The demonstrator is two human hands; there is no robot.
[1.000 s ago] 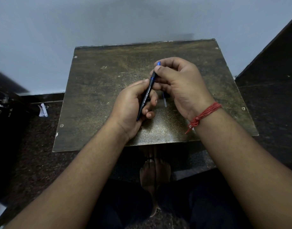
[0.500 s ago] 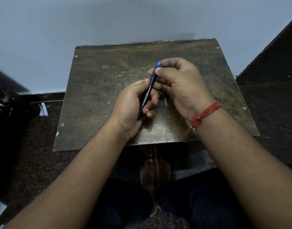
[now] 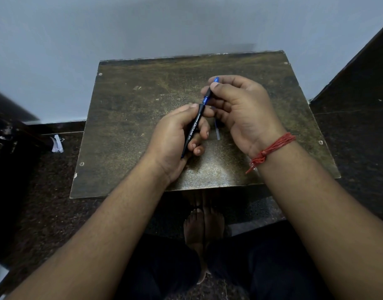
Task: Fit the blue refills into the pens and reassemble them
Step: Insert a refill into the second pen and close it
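Note:
A black pen barrel (image 3: 192, 129) with white lettering lies slanted in my left hand (image 3: 177, 139), which grips it along its length. My right hand (image 3: 240, 107) pinches the pen's blue front end (image 3: 208, 97) between thumb and fingers, just above the barrel's upper end; a blue tip (image 3: 216, 79) pokes out past the thumb. Both hands hover over the middle of a worn brown tabletop (image 3: 130, 126). A thin pale refill piece (image 3: 217, 132) lies on the table between the hands, its upper part hidden by my right fingers.
The small table stands against a grey wall (image 3: 143, 24). A dark panel (image 3: 359, 79) rises at the right. Crumpled white paper (image 3: 57, 144) lies on the dark floor to the left. Bare feet (image 3: 203, 226) show below the table's near edge.
The blue front end now shows a short blue stretch above the black barrel. My right hand has shifted slightly up and right; the left hand keeps its grip.

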